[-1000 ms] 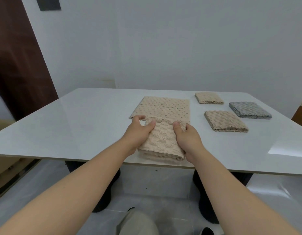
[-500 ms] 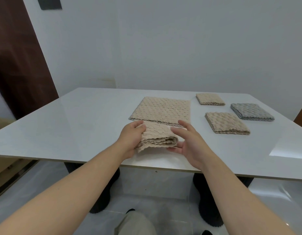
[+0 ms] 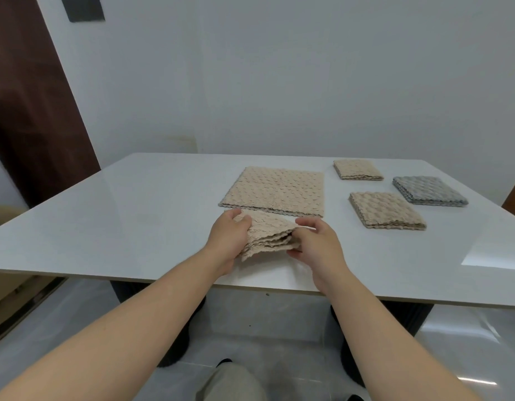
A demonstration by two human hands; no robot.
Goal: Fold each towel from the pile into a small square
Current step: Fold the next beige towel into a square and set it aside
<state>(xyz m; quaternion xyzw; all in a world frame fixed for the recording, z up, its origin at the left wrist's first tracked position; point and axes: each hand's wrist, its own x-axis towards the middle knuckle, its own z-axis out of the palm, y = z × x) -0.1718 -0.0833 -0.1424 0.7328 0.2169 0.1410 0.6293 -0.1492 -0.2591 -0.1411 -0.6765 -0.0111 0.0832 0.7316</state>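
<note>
- beige towel [image 3: 268, 237]: folded into a thick wad of several layers, held between both hands near the counter's 6 o'clock edge. Its stacked, wavy edges face the person and the right. Whether its underside touches the counter cannot be told.
- left hand [image 3: 226, 238]: grips the wad's 9 o'clock side, fingers curled over the top layer and thumb lying at the far corner.
- right hand [image 3: 318, 246]: pinches the layered edges at the wad's 3 o'clock side, fingers bent, thumb below and index finger above.
- flat beige pile [image 3: 276, 188]: lies spread out just beyond the wad at 12 o'clock, its near edge just beside the left thumb.
- near beige square [image 3: 386, 209]: a folded towel at about 2 o'clock of the wad, apart from the right hand.
- far beige square [image 3: 357, 169]: a smaller-looking folded towel at 1 o'clock, beyond the near one.
- grey square [image 3: 428, 189]: a folded towel at 2 o'clock, farthest right, beside both beige squares without touching them.
- counter [image 3: 134, 215]: white, glossy, carrying all the towels.
- dark wooden door [image 3: 27, 111]: at 10 o'clock, left of the pale wall [image 3: 279, 82].
</note>
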